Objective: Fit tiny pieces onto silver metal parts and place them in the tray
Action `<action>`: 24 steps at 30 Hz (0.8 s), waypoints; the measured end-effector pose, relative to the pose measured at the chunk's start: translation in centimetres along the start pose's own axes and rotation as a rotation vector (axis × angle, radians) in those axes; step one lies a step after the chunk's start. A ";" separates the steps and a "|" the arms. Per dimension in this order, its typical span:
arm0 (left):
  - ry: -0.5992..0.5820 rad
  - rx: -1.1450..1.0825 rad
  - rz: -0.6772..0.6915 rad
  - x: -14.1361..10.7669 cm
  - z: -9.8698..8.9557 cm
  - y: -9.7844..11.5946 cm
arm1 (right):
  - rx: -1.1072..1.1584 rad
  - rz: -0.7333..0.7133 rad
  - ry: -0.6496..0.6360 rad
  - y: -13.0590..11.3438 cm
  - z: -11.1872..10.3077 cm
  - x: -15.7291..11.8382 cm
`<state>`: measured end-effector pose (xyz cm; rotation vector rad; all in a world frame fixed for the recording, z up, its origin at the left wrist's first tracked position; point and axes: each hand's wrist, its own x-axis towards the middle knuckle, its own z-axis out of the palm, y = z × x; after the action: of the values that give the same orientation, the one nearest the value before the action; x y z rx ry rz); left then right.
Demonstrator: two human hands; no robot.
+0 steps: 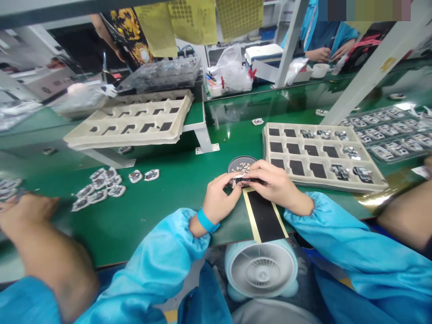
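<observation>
Small white-and-dark part (238, 180), one: centre of the frame, held between your two hands above the near end of a black strip with yellow edges (266, 220); your fingers hide its detail. Your left hand (222, 198): thumb and fingers pinched narrow on the part's left side. Your right hand (272, 184): fingers gathered on its dark right side; whether that dark length is a separate piece, you cannot tell. Round dish (234, 161) of small pale pieces (243, 167): just beyond your fingers. Cream tray (332, 184), some pockets bearing parts: right of centre. Loose parts (97, 195), a cluster: left of the frame, on the green bench (168, 198). Step in hand, by judgement: close two-handed work on the single part. Next move, by judgement: calls for a steady left pinch, light right fingertips and care not to knock the dish.
</observation>
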<state>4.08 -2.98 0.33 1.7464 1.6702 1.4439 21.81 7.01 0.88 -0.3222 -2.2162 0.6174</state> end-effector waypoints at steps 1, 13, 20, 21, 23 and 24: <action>-0.004 -0.004 -0.002 0.0 0.0 0.0 | -0.002 0.002 -0.005 0.0 0.0 0.0; -0.017 0.006 -0.097 0.7 -0.6 -0.4 | -0.145 0.073 -0.148 -0.3 -1.5 1.9; 0.220 0.090 -0.252 3.8 -4.0 -6.1 | -0.581 0.177 -0.311 2.7 -3.1 4.3; 0.265 0.164 -0.291 4.3 -4.9 -7.5 | -0.555 0.179 -0.284 3.1 -3.0 4.1; 0.319 0.330 -0.408 5.4 -6.7 -10.0 | -0.477 0.195 -0.210 3.7 -2.8 3.6; 0.344 0.366 -0.435 6.1 -7.6 -11.0 | -0.438 0.204 -0.182 3.9 -2.7 3.4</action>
<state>-9.37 2.29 -2.44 1.2080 2.4396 1.3427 21.76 12.63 2.53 -0.7487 -2.5055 0.2661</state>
